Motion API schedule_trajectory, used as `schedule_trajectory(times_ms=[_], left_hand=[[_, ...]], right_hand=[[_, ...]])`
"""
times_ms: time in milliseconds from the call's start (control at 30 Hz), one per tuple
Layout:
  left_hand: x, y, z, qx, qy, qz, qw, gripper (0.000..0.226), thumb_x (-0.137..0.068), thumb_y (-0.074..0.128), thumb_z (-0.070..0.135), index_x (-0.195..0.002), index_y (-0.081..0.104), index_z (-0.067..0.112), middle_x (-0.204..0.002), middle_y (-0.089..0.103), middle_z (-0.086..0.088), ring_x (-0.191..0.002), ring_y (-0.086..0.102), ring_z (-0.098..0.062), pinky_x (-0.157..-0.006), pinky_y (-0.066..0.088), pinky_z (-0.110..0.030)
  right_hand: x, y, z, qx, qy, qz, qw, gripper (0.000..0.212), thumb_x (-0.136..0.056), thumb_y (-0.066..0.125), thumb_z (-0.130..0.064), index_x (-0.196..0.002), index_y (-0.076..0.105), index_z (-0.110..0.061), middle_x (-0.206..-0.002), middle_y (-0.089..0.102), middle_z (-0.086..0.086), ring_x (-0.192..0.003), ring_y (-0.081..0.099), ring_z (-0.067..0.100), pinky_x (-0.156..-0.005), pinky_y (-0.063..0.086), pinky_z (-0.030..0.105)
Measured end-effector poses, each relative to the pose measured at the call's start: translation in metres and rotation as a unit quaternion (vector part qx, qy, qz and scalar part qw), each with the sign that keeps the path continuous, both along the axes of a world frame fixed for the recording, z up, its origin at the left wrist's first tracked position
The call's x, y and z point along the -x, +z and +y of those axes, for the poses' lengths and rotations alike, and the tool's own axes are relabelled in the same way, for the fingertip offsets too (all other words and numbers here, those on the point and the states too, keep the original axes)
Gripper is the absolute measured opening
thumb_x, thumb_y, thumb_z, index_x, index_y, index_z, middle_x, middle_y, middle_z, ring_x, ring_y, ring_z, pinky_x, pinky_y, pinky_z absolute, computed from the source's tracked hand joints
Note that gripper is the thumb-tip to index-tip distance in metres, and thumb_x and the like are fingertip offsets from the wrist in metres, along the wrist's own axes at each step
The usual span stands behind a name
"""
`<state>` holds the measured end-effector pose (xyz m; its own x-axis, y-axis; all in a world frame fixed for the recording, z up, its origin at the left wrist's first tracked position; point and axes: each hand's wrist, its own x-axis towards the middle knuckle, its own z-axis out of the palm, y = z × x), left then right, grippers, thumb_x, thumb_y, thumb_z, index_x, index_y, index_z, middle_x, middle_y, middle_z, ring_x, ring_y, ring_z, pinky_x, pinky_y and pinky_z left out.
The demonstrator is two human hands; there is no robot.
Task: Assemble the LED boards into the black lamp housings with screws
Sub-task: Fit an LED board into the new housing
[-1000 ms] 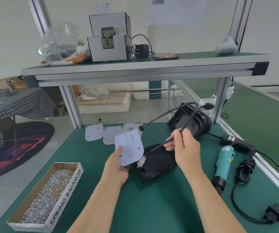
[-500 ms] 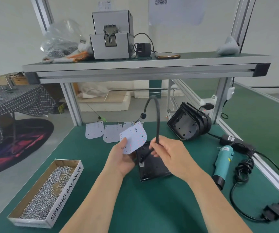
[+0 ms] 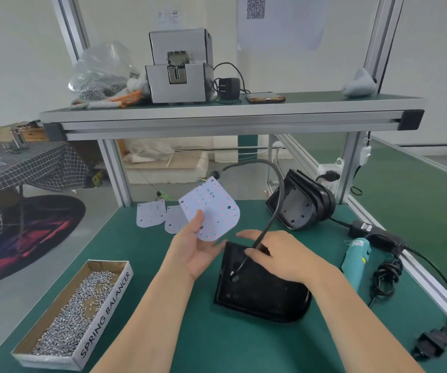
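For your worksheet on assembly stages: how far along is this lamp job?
Done: one black housing lies open on the mat, nothing screwed in. In hand: the left hand holds an LED board; the right hand grips the housing's cable. Left: seating the board, driving screws from the box, then the spare boards and stacked housings.

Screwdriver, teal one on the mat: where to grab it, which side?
Take the screwdriver by the middle of its teal barrel, coming down from above. It lies flat on the mat, a round body fingers can wrap across. Black cable crowds its far end and right side, and the housing lies on its left.
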<state>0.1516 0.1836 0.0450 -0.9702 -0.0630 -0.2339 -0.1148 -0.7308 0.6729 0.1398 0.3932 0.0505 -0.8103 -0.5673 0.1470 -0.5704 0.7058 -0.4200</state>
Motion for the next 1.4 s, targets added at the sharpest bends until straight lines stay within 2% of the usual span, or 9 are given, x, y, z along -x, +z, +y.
schedule_trajectory(times_ms=[233,400,567,633,833,1000,1133,1300,1400], left_hand=[[-0.038,-0.019,0.001,0.028,-0.023,0.001,0.999,0.035,-0.096,0.057,0.031,-0.127,0.063,0.016,-0.127,0.071,-0.005,-0.109,0.071,-0.023,-0.088,0.054,-0.045],[-0.043,-0.020,0.021,0.048,-0.090,-0.027,0.994,0.049,-0.084,0.066,0.028,-0.126,0.065,0.002,-0.123,0.070,-0.018,-0.108,0.071,-0.032,-0.090,0.054,-0.045],[-0.040,-0.014,0.002,0.068,-0.098,-0.007,0.993,0.040,-0.085,0.066,0.028,-0.115,0.075,0.003,-0.120,0.072,-0.017,-0.099,0.074,-0.029,-0.080,0.061,-0.037],[-0.042,-0.013,0.001,0.074,-0.116,-0.005,0.990,0.035,-0.083,0.067,0.028,-0.108,0.079,0.005,-0.115,0.074,-0.015,-0.094,0.075,-0.027,-0.075,0.061,-0.035],[-0.048,-0.013,-0.004,0.078,-0.128,-0.003,0.989,0.031,-0.085,0.065,0.023,-0.105,0.079,0.004,-0.112,0.075,-0.014,-0.091,0.076,-0.026,-0.071,0.061,-0.032],[-0.054,-0.009,-0.011,0.109,-0.136,-0.009,0.985,0.033,-0.080,0.068,0.024,-0.100,0.080,0.002,-0.103,0.076,-0.015,-0.081,0.076,-0.027,-0.065,0.060,-0.031],[-0.054,0.008,-0.032,0.109,-0.092,0.017,0.990,0.041,-0.082,0.065,0.029,-0.106,0.077,-0.002,-0.110,0.074,-0.021,-0.089,0.075,-0.033,-0.076,0.063,-0.040],[-0.051,0.038,-0.070,0.114,-0.054,0.079,0.989,0.045,-0.085,0.061,0.031,-0.119,0.073,0.003,-0.118,0.073,-0.016,-0.099,0.074,-0.030,-0.076,0.062,-0.039],[-0.055,0.042,-0.086,0.143,-0.074,0.082,0.984,0.036,-0.084,0.061,0.027,-0.107,0.079,0.008,-0.116,0.074,-0.014,-0.098,0.075,-0.028,-0.073,0.062,-0.037]], right_hand=[[-0.007,-0.013,-0.003,0.225,-0.274,0.046,0.934,0.033,-0.103,0.056,-0.027,-0.135,0.062,-0.023,-0.121,0.059,0.009,-0.108,0.061,0.030,-0.092,0.046,0.035],[-0.020,-0.012,-0.016,0.365,-0.186,-0.051,0.911,0.043,-0.103,0.055,-0.027,-0.145,0.049,-0.034,-0.137,0.058,-0.016,-0.117,0.056,0.005,-0.108,0.041,0.027],[-0.018,-0.016,0.008,0.633,0.108,-0.444,0.625,0.061,-0.092,0.047,-0.013,-0.149,0.044,-0.034,-0.136,0.063,0.005,-0.106,0.067,0.025,-0.086,0.055,0.035],[-0.019,-0.021,0.003,0.652,0.091,-0.464,0.593,0.066,-0.089,0.035,0.001,-0.151,0.045,-0.023,-0.142,0.054,0.021,-0.116,0.051,0.035,-0.101,0.039,0.045],[-0.026,-0.025,-0.020,0.469,-0.009,-0.235,0.851,0.059,-0.089,0.066,0.011,-0.129,0.057,-0.031,-0.116,0.072,-0.020,-0.106,0.067,-0.002,-0.083,0.052,0.015],[-0.023,-0.013,-0.028,0.356,-0.107,-0.127,0.920,0.012,-0.093,0.068,-0.010,-0.102,0.073,-0.015,-0.098,0.077,-0.007,-0.097,0.071,0.013,-0.081,0.059,0.034],[-0.020,-0.022,-0.020,0.069,-0.100,-0.090,0.989,0.020,-0.091,0.052,-0.024,-0.072,0.052,-0.019,-0.073,0.058,0.001,-0.071,0.051,0.018,-0.059,0.041,0.027],[-0.021,-0.036,-0.013,-0.158,-0.149,-0.128,0.968,0.023,-0.090,0.044,-0.007,-0.096,0.064,-0.015,-0.103,0.066,0.006,-0.089,0.063,0.027,-0.075,0.050,0.033],[-0.012,-0.020,-0.007,0.018,-0.140,-0.164,0.976,0.034,-0.099,0.051,-0.014,-0.131,0.063,-0.015,-0.121,0.057,0.000,-0.104,0.062,0.022,-0.088,0.049,0.031]])
